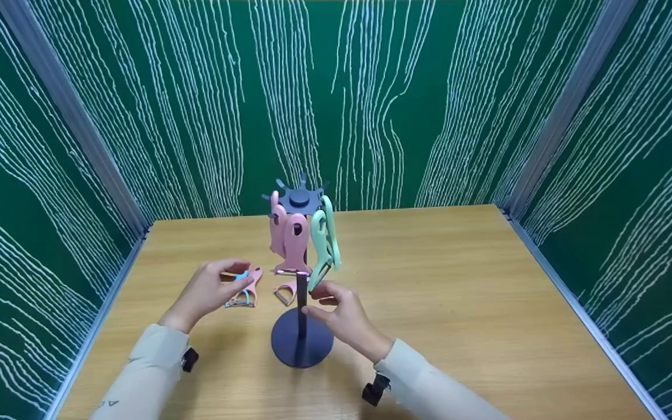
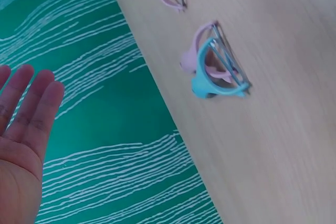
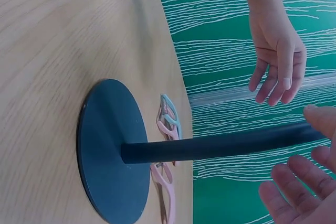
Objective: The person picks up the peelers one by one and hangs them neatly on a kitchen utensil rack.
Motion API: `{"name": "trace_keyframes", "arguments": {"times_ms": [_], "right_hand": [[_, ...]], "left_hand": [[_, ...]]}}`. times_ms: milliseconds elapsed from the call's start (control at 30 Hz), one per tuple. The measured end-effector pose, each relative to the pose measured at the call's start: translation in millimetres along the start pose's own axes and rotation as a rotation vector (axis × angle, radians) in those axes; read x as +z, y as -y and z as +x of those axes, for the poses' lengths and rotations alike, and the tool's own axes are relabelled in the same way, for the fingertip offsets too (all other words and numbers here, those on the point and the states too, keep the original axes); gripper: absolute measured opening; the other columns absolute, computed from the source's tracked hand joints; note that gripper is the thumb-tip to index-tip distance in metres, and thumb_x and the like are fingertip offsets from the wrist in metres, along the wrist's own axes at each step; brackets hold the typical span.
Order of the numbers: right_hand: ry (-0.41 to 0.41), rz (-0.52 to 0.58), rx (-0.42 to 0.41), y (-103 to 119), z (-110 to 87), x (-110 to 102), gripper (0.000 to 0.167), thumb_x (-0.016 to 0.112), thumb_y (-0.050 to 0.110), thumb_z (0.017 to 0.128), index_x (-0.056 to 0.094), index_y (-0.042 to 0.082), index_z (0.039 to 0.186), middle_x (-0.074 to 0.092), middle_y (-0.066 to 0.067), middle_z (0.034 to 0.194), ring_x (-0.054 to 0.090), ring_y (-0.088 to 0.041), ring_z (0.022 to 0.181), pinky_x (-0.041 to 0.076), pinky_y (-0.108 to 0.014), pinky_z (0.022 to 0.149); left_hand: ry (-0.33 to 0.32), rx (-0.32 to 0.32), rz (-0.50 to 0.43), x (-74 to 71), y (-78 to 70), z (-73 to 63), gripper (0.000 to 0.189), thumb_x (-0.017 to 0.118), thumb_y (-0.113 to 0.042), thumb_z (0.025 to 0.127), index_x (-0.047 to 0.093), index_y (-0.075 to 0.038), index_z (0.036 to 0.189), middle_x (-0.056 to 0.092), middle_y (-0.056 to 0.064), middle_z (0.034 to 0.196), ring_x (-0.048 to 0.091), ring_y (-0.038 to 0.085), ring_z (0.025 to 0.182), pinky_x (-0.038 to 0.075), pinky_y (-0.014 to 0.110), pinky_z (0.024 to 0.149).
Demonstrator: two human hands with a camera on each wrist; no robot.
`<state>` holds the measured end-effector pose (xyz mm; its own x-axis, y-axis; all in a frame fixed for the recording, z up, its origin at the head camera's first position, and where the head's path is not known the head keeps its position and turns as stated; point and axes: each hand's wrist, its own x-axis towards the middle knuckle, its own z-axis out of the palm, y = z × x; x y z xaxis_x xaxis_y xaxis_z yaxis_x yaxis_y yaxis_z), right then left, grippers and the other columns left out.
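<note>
- So the blue peeler is on the worktop left of the stand, overlapping a pink peeler.
- Left hand is way nearer to that pair. They're below and just beyond it, long axes roughly front to back, blade ends toward the person.
- Left fingers are spread loosely, nothing in them.
- Right hand is right beside the stand's post, just under a hanging green peeler. Fingers and thumb apart, not gripping; can't tell if it's touching either.
- Head view kinda makes the left fingers look like they're on the pair; the left wrist view shows a clear gap.
- Only the head view gets the peelers hanging off the stand's top.
</note>
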<state>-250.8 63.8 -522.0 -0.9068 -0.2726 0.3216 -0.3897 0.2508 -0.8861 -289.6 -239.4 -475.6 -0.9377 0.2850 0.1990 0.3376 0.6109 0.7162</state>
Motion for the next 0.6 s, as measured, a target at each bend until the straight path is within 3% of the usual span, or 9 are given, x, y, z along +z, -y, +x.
{"name": "trace_keyframes", "arguments": {"times_ms": [167,300,600], "right_hand": [[0.017,0.034,0.018,-4,4.0,4,0.027,0.082,0.01,0.098,0.075,0.003,0.123,0.079,-0.014,0.118,0.074,-0.039,0.114,0.061,-0.058,0.105],[0.05,0.069,0.023,-9,7.5,8,0.026,0.08,0.008,0.099,0.075,0.002,0.124,0.079,-0.015,0.118,0.075,-0.035,0.112,0.061,-0.058,0.105],[0.111,0.108,0.085,-22,13.7,13,0.024,0.078,0.008,0.1,0.073,-0.004,0.12,0.077,-0.019,0.116,0.076,-0.029,0.109,0.066,-0.04,0.098]], "left_hand": [[0.015,-0.026,0.027,-2.9,4.0,4.0,0.041,0.078,-0.023,0.103,0.072,-0.003,0.138,0.075,0.02,0.137,0.074,0.037,0.12,0.06,0.055,0.106],[0.011,-0.043,0.057,-4.9,10.7,6.5,0.041,0.078,-0.024,0.103,0.072,-0.005,0.139,0.075,0.017,0.136,0.073,0.037,0.122,0.059,0.056,0.108],[0.003,-0.123,0.051,0.8,30.6,10.2,0.044,0.078,-0.024,0.103,0.069,-0.006,0.142,0.075,0.017,0.135,0.072,0.035,0.122,0.059,0.055,0.109]]}}
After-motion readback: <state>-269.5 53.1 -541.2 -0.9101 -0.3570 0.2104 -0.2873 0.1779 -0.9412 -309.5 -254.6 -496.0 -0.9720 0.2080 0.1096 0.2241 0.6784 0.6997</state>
